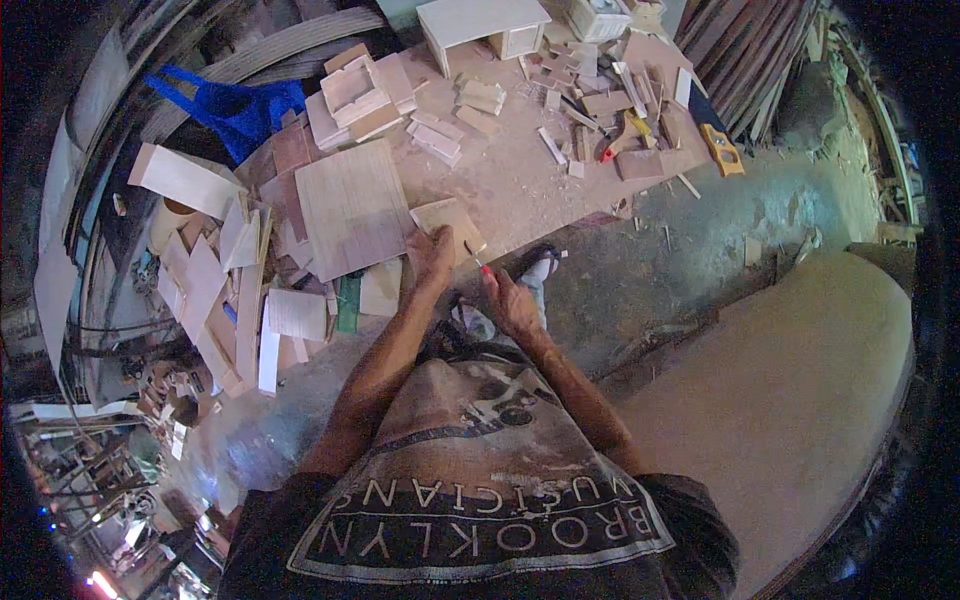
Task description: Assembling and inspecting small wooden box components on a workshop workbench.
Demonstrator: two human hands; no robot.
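At the near edge of the workbench (500,215), my left hand (430,256) is closed on the near side of a small flat wooden piece (452,222). Just to the right, my right hand (513,306) grips a thin-shafted tool with a red handle (487,271). Its slim metal shaft points up and left toward the wood's near right corner; whether the tip touches is too small to tell. Left of my left hand lies a large square wooden panel (352,208).
Wooden offcuts (195,285) pile up on the left, beside a blue cloth item (245,110). A small wooden desk (485,30) stands at the back. A yellow-handled saw (720,150) lies at the bench's right end. A large brown board (780,380) fills the right side.
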